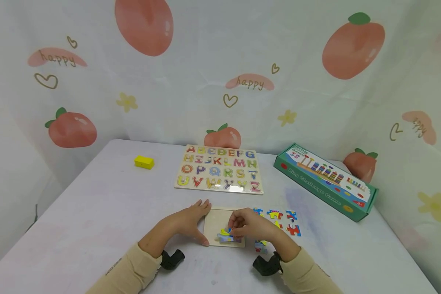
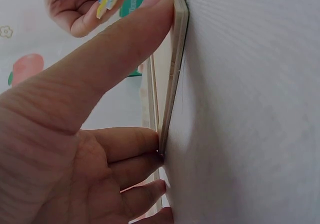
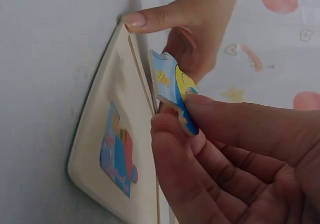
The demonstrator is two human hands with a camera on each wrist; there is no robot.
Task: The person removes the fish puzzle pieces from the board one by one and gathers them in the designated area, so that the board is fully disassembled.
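Observation:
My right hand [image 1: 255, 224] pinches a jigsaw puzzle piece [image 3: 170, 82] between thumb and fingertips, tilted above a square wooden puzzle tray [image 1: 214, 218]. The piece is light blue and yellow with a small yellow star. Another blue and pink puzzle piece [image 3: 117, 151] lies flat in the tray's near right corner. On the tray's left side rests my left hand [image 1: 189, 220], spread out. Its thumb touches the near left corner, and the fingers touch the edge farther back. Several loose puzzle pieces [image 1: 293, 230] lie right of the tray, some partly hidden by my right hand.
Behind the tray lies a wooden alphabet board [image 1: 220, 190] filled with colored letters. A green game box [image 1: 323, 183] stands at the back right. A yellow block [image 1: 144, 162] sits at the back left. Patterned cloth [image 1: 191, 90] hangs behind the white table [image 1: 95, 228].

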